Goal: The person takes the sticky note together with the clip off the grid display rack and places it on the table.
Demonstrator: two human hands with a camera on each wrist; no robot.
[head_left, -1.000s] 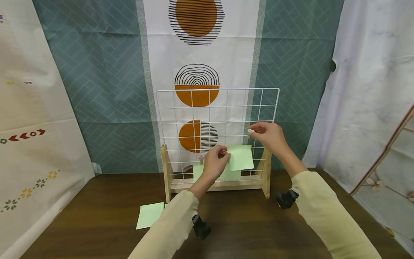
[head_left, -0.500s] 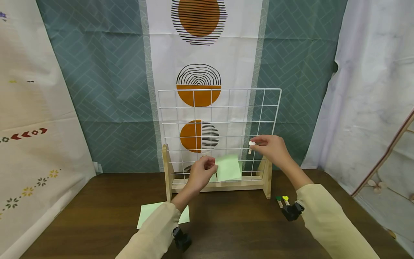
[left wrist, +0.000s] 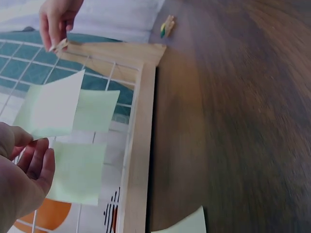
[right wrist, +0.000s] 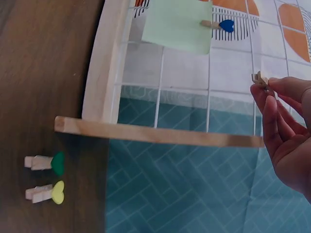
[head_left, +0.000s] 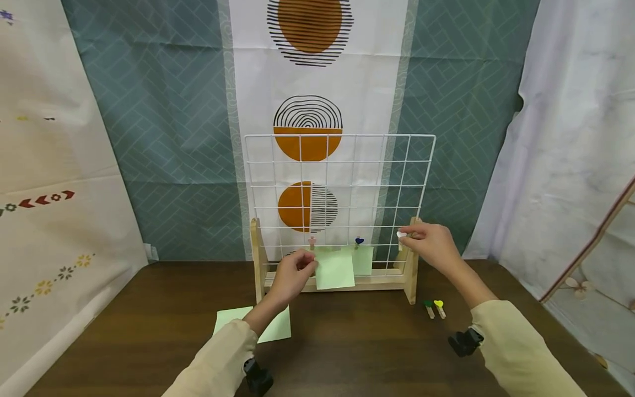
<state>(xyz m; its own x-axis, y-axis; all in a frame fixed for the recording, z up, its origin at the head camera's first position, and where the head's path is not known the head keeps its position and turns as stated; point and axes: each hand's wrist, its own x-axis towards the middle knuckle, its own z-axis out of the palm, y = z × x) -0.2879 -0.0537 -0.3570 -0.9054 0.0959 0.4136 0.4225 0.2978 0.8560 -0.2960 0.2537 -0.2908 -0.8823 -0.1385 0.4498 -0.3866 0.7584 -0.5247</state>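
Green paper (head_left: 335,268) in the left hand (head_left: 291,274): pinches its edge in front of the white grid (head_left: 340,135). In the right hand (head_left: 434,243), pinches the white clip (head_left: 401,235) near the right wooden leg (head_left: 411,273). On the desk (head_left: 347,342): green clip (right wrist: 43,162), yellow clip (right wrist: 44,193).

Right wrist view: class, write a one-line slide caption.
Right hand pinches a wooden clip before a wire grid where green paper hangs.

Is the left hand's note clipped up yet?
Unclipped: only the left hand holds the light green paper note, pinching it in front of the wire grid.
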